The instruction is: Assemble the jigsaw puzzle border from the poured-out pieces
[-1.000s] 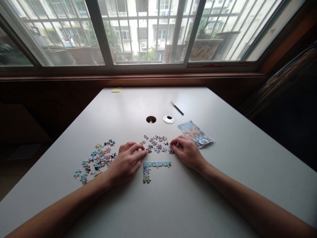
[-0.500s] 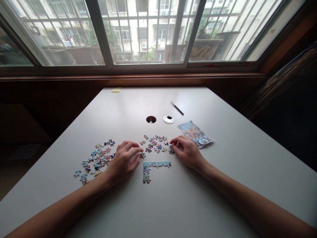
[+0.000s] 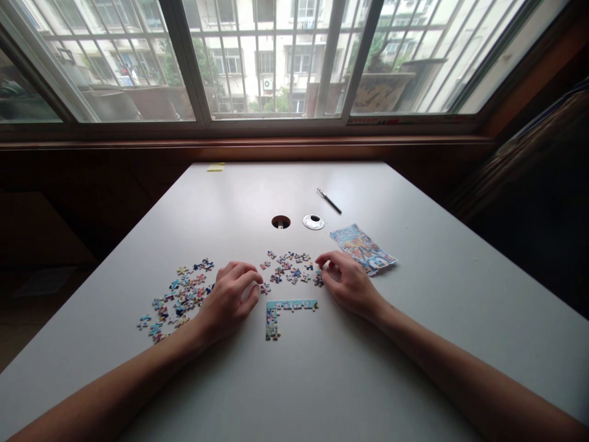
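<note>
A small pile of loose puzzle pieces (image 3: 289,269) lies mid-table between my hands. In front of it sits a joined L-shaped puzzle corner (image 3: 280,312) with a light blue edge. My left hand (image 3: 229,302) rests on the table left of that corner, fingers curled, its fingertips pinching a single loose puzzle piece (image 3: 265,288). My right hand (image 3: 348,284) rests at the pile's right edge, fingers curled with thumb and forefinger close together; what they hold is too small to see. A larger scatter of puzzle pieces (image 3: 180,296) lies left of my left hand.
A colourful puzzle picture packet (image 3: 363,248) lies right of the pile. Farther back on the white table (image 3: 414,344) are a cable hole (image 3: 280,221), its round cap (image 3: 313,221), a pen (image 3: 329,201) and a yellow sticky note (image 3: 215,166). A window runs behind.
My left hand has drawn back toward me from the pile, bringing one loose piece with its fingertips. My right hand has stayed put.
</note>
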`<state>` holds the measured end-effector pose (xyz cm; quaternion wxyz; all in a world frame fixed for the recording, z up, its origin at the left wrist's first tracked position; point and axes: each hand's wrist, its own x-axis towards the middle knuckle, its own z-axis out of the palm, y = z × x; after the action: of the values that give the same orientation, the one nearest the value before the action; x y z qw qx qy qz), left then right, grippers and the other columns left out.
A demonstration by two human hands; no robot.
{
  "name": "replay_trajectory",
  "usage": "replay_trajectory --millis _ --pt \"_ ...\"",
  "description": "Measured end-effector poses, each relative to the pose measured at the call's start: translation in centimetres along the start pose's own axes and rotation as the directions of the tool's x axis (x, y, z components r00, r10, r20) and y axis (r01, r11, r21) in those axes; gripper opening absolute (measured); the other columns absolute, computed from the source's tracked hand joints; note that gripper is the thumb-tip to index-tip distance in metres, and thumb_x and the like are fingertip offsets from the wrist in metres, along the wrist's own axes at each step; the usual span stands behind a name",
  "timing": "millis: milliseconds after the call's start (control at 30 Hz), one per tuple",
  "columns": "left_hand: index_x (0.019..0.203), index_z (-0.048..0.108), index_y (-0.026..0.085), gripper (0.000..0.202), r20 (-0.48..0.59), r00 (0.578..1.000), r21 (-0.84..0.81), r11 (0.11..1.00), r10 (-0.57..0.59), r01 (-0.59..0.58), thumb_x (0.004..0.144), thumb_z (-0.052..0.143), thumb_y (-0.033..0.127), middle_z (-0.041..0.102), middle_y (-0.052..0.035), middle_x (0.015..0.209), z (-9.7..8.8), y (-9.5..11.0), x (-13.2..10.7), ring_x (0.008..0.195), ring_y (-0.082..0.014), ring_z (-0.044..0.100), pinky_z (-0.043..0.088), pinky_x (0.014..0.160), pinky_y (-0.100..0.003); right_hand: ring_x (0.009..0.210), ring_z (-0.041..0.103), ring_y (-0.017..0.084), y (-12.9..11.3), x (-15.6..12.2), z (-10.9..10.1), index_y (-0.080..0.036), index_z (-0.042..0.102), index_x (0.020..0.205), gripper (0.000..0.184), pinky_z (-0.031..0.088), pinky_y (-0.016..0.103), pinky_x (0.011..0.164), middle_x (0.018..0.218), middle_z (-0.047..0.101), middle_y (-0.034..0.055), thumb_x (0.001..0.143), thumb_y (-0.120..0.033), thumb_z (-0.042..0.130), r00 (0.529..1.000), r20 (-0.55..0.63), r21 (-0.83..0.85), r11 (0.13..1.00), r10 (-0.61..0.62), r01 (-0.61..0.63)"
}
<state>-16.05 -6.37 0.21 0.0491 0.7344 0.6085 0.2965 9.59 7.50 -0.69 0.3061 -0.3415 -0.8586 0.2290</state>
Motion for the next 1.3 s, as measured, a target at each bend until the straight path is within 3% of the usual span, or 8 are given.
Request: replay_trajectory --millis 467,767,1300 --pt "0.093 0.062 0.021 0.015 -0.010 1.000 0.003 1.000 0.005 -0.004 0.091 0.049 0.015 0.064 -0.0050 0.106 -0.10 0.14 0.06 0.104 -0.0219 0.055 0.042 0.094 -0.039 0.093 0.059 0.021 0.63 -0.03 0.16 -0.023 0.066 0.095 0.025 0.046 0.034 0.083 0.094 0.069 0.0036 0.084 -0.007 0.050 1.000 0.009 0.062 0.998 0.021 -0.022" --pt "0.092 0.062 0.021 0.014 -0.005 1.000 -0.011 1.000 0.002 -0.002 0.091 0.049 0.015 0.063 -0.0055 0.105 -0.08 0.05 0.07 0.104 -0.0221 0.054 0.042 0.094 -0.040 0.093 0.058 0.021 0.47 0.07 0.10 -0.022 0.065 0.096 0.026 0.046 0.035 0.083 0.096 0.067 0.0049 0.085 -0.006 0.048 1.000 0.006 0.053 0.998 -0.025 0.025" --pt "0.093 0.061 0.021 0.014 0.009 1.000 -0.017 1.000 0.006 -0.006 0.091 0.048 0.015 0.063 -0.0057 0.105 -0.11 0.11 0.12 0.104 -0.0225 0.054 0.042 0.094 -0.041 0.087 0.057 0.020 0.61 0.06 0.16 -0.022 0.064 0.095 0.023 0.046 0.034 0.079 0.093 0.065 0.0043 0.081 -0.009 0.051 0.999 -0.022 0.042 0.999 0.026 -0.025"
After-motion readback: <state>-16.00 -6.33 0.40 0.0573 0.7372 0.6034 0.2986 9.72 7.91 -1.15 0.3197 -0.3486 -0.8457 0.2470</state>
